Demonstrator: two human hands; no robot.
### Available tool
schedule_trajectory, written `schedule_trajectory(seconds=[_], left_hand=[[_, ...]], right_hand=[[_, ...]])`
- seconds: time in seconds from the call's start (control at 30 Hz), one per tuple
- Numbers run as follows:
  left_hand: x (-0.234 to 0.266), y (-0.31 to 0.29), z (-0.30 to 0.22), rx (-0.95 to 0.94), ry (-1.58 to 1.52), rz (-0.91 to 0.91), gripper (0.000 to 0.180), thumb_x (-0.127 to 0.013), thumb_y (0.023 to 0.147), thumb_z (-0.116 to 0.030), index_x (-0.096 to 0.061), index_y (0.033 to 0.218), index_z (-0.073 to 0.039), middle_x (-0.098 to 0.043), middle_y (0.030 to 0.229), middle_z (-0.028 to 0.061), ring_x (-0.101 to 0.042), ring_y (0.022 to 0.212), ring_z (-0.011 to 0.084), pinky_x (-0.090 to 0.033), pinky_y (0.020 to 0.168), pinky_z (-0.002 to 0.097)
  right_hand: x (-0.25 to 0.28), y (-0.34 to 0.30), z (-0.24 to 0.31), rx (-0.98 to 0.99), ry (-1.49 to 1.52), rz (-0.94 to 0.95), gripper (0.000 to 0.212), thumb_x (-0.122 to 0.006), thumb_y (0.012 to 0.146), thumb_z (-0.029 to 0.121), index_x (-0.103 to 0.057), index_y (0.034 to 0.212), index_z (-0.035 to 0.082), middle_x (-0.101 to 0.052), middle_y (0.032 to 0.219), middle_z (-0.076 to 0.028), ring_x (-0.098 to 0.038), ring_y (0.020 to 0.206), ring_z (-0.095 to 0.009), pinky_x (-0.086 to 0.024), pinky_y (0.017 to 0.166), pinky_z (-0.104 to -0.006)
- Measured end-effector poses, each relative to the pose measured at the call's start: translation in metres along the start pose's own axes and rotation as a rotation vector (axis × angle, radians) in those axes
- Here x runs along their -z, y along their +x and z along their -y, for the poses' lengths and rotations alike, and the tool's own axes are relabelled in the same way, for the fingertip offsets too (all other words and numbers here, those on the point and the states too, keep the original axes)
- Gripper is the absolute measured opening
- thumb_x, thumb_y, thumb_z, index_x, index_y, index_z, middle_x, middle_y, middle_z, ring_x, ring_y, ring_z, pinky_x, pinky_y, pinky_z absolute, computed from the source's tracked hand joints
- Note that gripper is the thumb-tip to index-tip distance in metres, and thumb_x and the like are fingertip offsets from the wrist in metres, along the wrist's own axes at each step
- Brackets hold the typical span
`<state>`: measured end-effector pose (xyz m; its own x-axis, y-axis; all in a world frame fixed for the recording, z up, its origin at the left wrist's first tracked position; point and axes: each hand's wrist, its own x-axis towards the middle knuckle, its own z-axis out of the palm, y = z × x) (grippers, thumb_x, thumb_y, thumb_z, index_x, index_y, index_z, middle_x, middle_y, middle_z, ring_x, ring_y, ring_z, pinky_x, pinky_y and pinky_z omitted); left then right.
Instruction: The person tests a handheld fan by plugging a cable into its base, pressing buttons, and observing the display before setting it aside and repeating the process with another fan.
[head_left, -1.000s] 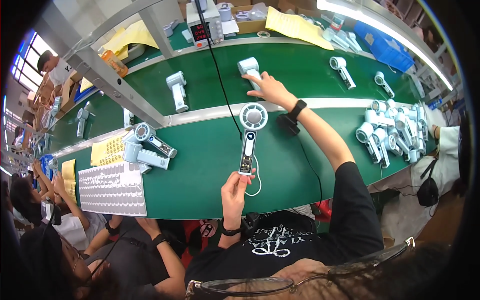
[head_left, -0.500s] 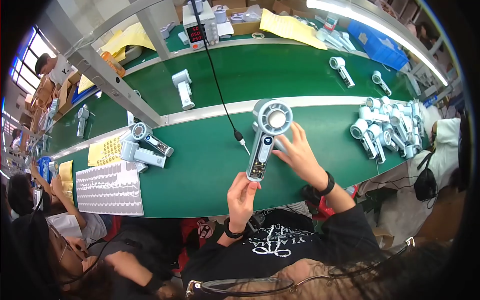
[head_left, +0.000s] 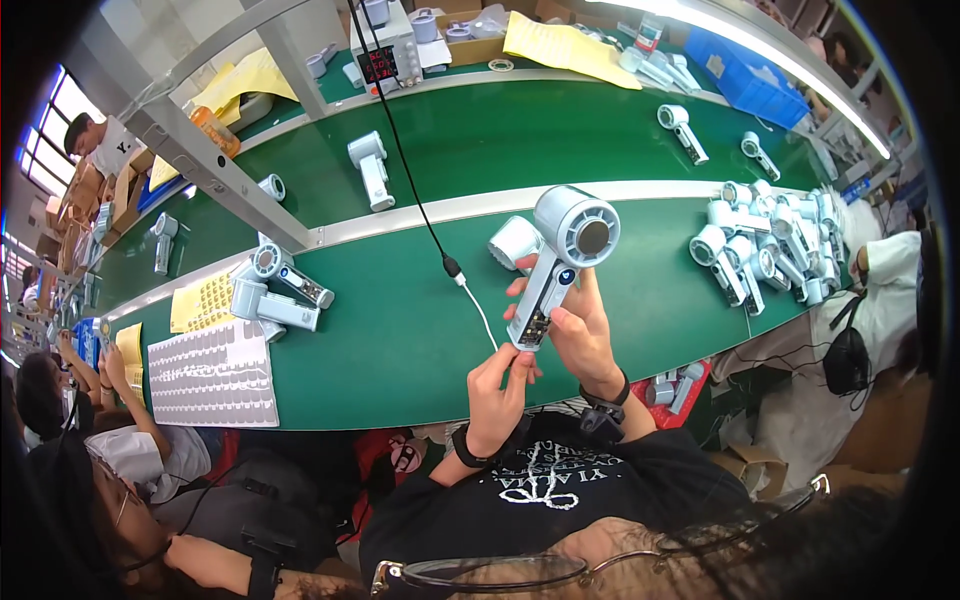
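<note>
While pinching the lower end of a pale blue fan point(head_left: 553, 276) with the left hand point(head_left: 497, 400), have the right hand point(head_left: 588, 340) curled around its handle point(head_left: 539, 307) — tilted head-up above the green table point(head_left: 400, 340). See a second fan point(head_left: 512, 243) just behind — cannot tell whether gripped.
</note>
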<state>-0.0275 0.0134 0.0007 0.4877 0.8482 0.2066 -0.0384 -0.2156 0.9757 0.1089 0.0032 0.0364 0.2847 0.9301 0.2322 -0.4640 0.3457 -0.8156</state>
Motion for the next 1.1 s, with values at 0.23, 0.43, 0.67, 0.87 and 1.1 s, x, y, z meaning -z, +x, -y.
schedule_trajectory(seconds=[0.23, 0.43, 0.67, 0.87, 1.1], left_hand=[[-0.002, -0.006, -0.001, 0.031, -0.101, 0.012, 0.022, -0.052, 0.096, -0.007, -0.053, 0.077, 0.004, -0.054, 0.057, 0.0067, -0.055, 0.051, 0.0138, -0.043, 0.049, 0.0268], [-0.003, -0.005, -0.003, 0.041, -0.117, 0.019, 0.024, -0.051, 0.096, -0.007, -0.052, 0.076, 0.004, -0.054, 0.057, 0.0067, -0.055, 0.051, 0.0136, -0.044, 0.049, 0.0266], [0.003, -0.004, -0.002, 0.099, -0.111, 0.092, 0.019, -0.053, 0.095, -0.007, -0.057, 0.081, 0.005, -0.06, 0.064, 0.0086, -0.061, 0.059, 0.0148, -0.048, 0.055, 0.027], [0.008, 0.001, 0.0, 0.092, -0.053, 0.109, 0.016, -0.054, 0.094, -0.007, -0.06, 0.087, 0.006, -0.066, 0.074, 0.0105, -0.064, 0.067, 0.0156, -0.05, 0.063, 0.0274], [0.013, 0.004, 0.002, 0.084, -0.065, 0.164, 0.015, -0.054, 0.094, -0.005, -0.062, 0.094, 0.007, -0.069, 0.083, 0.0109, -0.065, 0.073, 0.0149, -0.05, 0.068, 0.0262]], right_hand=[[0.001, -0.004, -0.012, 0.006, -0.023, -0.02, 0.067, -0.056, 0.084, 0.018, -0.017, 0.138, 0.004, -0.041, 0.122, -0.015, -0.053, 0.099, -0.023, -0.052, 0.081, -0.0374], [0.005, -0.007, -0.015, -0.028, -0.052, -0.026, 0.065, -0.054, 0.085, 0.021, -0.018, 0.137, 0.004, -0.04, 0.122, -0.014, -0.053, 0.098, -0.022, -0.051, 0.081, -0.0358], [0.003, -0.009, -0.009, -0.032, -0.046, -0.071, 0.066, -0.054, 0.084, 0.021, -0.018, 0.137, 0.004, -0.04, 0.123, -0.015, -0.053, 0.099, -0.022, -0.052, 0.081, -0.0359], [0.006, -0.008, -0.012, -0.023, -0.065, -0.09, 0.068, -0.055, 0.084, 0.022, -0.017, 0.138, 0.004, -0.04, 0.123, -0.015, -0.054, 0.098, -0.023, -0.052, 0.079, -0.0357], [0.007, -0.007, -0.014, 0.002, -0.099, -0.1, 0.068, -0.056, 0.085, 0.022, -0.017, 0.137, 0.003, -0.042, 0.122, -0.016, -0.056, 0.094, -0.024, -0.052, 0.077, -0.0353]])
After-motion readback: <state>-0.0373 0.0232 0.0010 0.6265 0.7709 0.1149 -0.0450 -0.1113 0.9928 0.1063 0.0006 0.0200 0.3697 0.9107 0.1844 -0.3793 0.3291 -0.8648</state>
